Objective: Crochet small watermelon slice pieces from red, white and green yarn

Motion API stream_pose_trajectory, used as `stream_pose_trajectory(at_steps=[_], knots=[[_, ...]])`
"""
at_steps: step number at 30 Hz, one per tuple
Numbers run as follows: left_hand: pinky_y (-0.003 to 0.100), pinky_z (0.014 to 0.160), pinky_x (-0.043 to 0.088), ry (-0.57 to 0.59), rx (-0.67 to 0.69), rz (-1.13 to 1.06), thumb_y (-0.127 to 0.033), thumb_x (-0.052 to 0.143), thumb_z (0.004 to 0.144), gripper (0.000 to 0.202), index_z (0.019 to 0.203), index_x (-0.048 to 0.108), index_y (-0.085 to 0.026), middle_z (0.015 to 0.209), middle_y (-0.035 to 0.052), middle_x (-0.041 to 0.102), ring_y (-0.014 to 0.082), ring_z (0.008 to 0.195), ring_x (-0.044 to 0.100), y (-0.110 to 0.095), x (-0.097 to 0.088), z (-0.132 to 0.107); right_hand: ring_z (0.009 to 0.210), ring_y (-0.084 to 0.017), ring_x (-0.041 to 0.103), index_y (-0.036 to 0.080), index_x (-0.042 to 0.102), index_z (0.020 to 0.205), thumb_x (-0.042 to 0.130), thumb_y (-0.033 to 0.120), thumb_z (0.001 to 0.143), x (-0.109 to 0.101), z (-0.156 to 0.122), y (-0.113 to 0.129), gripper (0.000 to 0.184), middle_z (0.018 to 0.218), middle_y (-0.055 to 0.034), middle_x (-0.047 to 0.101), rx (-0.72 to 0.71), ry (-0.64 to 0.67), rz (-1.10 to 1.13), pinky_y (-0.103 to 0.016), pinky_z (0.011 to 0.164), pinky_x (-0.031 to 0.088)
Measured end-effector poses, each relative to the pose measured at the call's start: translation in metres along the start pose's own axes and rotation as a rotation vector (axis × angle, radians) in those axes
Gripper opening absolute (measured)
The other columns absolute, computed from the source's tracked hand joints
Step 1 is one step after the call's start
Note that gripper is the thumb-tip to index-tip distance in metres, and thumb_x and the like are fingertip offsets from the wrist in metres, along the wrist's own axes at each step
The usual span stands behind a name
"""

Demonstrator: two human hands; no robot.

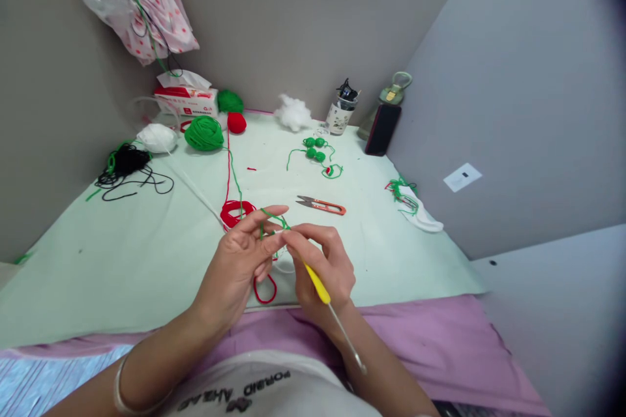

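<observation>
My left hand (242, 260) is raised over the near edge of the pale green table (122, 254), fingers curled, with green yarn (272, 216) looped over them. My right hand (327, 267) pinches a crochet hook with a yellow grip (317, 283), its metal tail pointing back toward my body. The hook tip meets the green yarn between both hands. A red yarn strand (237, 212) lies coiled just behind my left hand, and a loop of it hangs below.
Orange snips (323, 206) lie beyond my hands. Farther back sit a green yarn ball (204, 133), a red ball (237, 122), small green crocheted balls (315, 148), white stuffing (293, 112), a tissue box (186, 99), black cord (128, 166), a jar (341, 115), and a phone (382, 129).
</observation>
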State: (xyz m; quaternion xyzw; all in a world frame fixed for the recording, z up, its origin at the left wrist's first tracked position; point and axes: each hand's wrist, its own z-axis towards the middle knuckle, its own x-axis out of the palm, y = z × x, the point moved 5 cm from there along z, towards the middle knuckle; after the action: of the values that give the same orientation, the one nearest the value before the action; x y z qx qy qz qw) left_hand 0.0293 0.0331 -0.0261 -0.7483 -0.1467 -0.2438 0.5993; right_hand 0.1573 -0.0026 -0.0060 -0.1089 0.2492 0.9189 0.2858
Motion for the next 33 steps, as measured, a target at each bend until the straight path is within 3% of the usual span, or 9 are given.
stream_pose_trajectory(at_steps=[4,7,11,14,18,23,26,29,33], knots=[[0.009,0.041,0.036,-0.033,0.074,0.057,-0.022,0.088,0.08,0.034,0.113,0.08,-0.026,0.082,-0.0056,0.061,-0.0018,0.046,0.04,-0.004,-0.002,-0.002,0.087,-0.018,0.071,0.025,0.07,0.125,0.058,0.005,0.097,-0.004,0.007,0.003,0.037,0.099,-0.0083,0.073,0.031,-0.026,0.063,-0.032,0.072,0.062],[0.009,0.039,0.033,0.006,-0.059,-0.031,-0.02,0.088,0.079,0.053,0.129,0.072,-0.024,0.072,-0.0082,0.056,-0.0015,0.043,0.033,-0.003,-0.001,-0.001,0.087,-0.018,0.072,0.027,0.072,0.123,0.058,0.006,0.097,-0.006,0.009,0.003,0.036,0.1,-0.0076,0.073,0.06,-0.03,0.139,-0.032,0.071,0.062],[0.009,0.038,0.03,0.059,-0.186,-0.106,-0.022,0.087,0.081,0.054,0.132,0.07,-0.016,0.059,-0.0117,0.044,-0.0007,0.042,0.025,-0.001,0.001,0.0,0.092,-0.018,0.072,0.029,0.072,0.126,0.059,0.004,0.097,-0.008,0.006,0.001,0.041,0.107,-0.0081,0.072,0.046,-0.057,0.16,-0.033,0.074,0.062],[0.01,0.039,0.032,0.061,-0.144,-0.057,-0.022,0.089,0.079,0.055,0.131,0.071,-0.018,0.066,-0.0088,0.053,-0.0013,0.043,0.03,-0.001,0.001,0.001,0.091,-0.018,0.07,0.028,0.072,0.125,0.059,0.004,0.097,-0.008,0.007,0.0,0.039,0.106,-0.0081,0.071,0.035,-0.039,0.181,-0.033,0.074,0.062],[0.011,0.04,0.036,0.054,-0.046,0.05,-0.015,0.091,0.073,0.064,0.133,0.07,-0.024,0.074,-0.0068,0.06,0.0002,0.045,0.04,-0.001,0.001,-0.001,0.084,-0.016,0.069,0.026,0.074,0.115,0.059,0.007,0.098,-0.004,0.009,-0.009,0.03,0.094,-0.0047,0.069,0.163,0.073,0.259,-0.031,0.071,0.06],[0.01,0.039,0.03,0.108,-0.237,-0.095,-0.026,0.088,0.078,0.043,0.119,0.078,-0.016,0.059,-0.0097,0.043,0.0005,0.044,0.024,0.006,0.004,0.0,0.095,-0.02,0.07,0.026,0.075,0.12,0.061,0.005,0.096,-0.007,0.003,-0.004,0.035,0.105,-0.0085,0.071,0.012,-0.033,0.053,-0.034,0.077,0.06],[0.01,0.038,0.028,0.1,-0.261,-0.159,-0.021,0.088,0.077,0.037,0.112,0.08,-0.013,0.056,-0.011,0.038,0.0011,0.045,0.018,0.001,0.002,0.003,0.087,-0.019,0.071,0.026,0.076,0.111,0.059,0.008,0.098,-0.01,0.007,-0.012,0.028,0.095,-0.0054,0.074,0.185,-0.065,0.268,-0.034,0.075,0.06],[0.01,0.039,0.031,0.065,-0.179,-0.117,-0.015,0.087,0.076,0.043,0.118,0.078,-0.016,0.057,-0.0104,0.043,0.0007,0.043,0.024,-0.005,-0.001,0.004,0.072,-0.017,0.068,0.024,0.076,0.099,0.058,0.021,0.102,-0.008,0.012,-0.021,0.018,0.083,-0.0031,0.072,0.404,-0.087,0.511,-0.034,0.066,0.058],[0.012,0.042,0.039,0.035,-0.056,0.024,-0.018,0.088,0.076,0.047,0.122,0.076,-0.022,0.077,-0.0051,0.059,0.0003,0.046,0.04,-0.005,0.001,-0.001,0.084,-0.019,0.07,0.023,0.078,0.097,0.063,0.026,0.1,0.0,0.016,-0.022,0.016,0.092,-0.0053,0.075,0.444,-0.014,0.566,-0.036,0.074,0.059]])
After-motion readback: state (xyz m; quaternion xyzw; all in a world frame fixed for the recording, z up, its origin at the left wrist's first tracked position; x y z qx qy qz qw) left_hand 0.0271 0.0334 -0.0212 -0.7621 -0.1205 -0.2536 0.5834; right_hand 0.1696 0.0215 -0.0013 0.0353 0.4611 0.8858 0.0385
